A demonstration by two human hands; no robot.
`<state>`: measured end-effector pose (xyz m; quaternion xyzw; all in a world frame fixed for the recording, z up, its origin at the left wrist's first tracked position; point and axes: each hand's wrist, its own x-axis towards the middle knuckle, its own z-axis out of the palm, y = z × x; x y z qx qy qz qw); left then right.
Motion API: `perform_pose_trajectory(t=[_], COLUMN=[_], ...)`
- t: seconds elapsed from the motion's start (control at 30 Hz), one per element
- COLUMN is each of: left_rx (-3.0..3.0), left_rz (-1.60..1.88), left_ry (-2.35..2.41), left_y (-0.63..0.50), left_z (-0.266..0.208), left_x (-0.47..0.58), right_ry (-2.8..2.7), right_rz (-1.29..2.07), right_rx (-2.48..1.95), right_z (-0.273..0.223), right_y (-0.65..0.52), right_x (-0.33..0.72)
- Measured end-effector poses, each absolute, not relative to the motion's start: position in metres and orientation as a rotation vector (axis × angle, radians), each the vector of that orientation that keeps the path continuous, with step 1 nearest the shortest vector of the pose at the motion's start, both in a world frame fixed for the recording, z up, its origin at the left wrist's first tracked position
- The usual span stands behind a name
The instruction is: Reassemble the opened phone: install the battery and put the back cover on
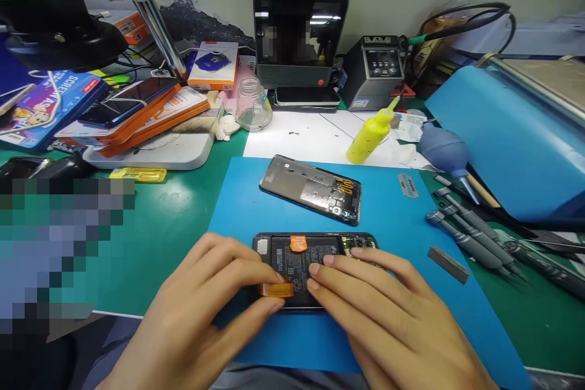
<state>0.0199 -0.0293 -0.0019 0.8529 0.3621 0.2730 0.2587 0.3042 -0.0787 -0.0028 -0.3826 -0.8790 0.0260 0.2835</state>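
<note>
An opened phone (262, 246) lies face down on a blue mat (278, 347), its black battery (315, 254) showing. An orange pull tab (298, 243) sits at the battery's upper edge. My left hand (205, 304) pinches an amber flex cable (278, 289) between thumb and fingers, over the lower left of the phone. Stretched fingers of my right hand (388, 311) rest across the right part of the phone and cover much of it, including part of the circuit board by the cameras. Beyond it lies a detached back cover (311, 189), inner side up.
A yellow squeeze bottle (369, 135), a blue air blower (443, 147) and several screwdrivers (475, 234) are at the right, near a metal strip (448, 264). A glass jar (253, 106) stands behind, left of a tablet-like screen (299, 30). Boxes (137, 119) and a microscope (59, 30) occupy the left.
</note>
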Motion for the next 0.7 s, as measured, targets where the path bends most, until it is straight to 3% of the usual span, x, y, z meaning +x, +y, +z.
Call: perform_pose_trajectory(t=[0.23, 0.53, 0.7], left_rx=[2.595, 2.946, 2.909], left_rz=[0.659, 0.529, 0.556], left_ry=[0.941, 0.776, 0.795], left_y=[-0.033, -0.036, -0.042], left_z=[0.0, -0.004, -0.009], left_x=[0.032, 0.044, 0.052], right_ry=[-1.272, -1.496, -1.49], right_rz=[0.532, 0.283, 0.315], right_rx=[-1.327, -1.398, -1.377], right_z=[-0.012, -0.007, -0.005], right_y=[-0.089, -0.089, -0.087], right_x=[0.315, 0.311, 0.311])
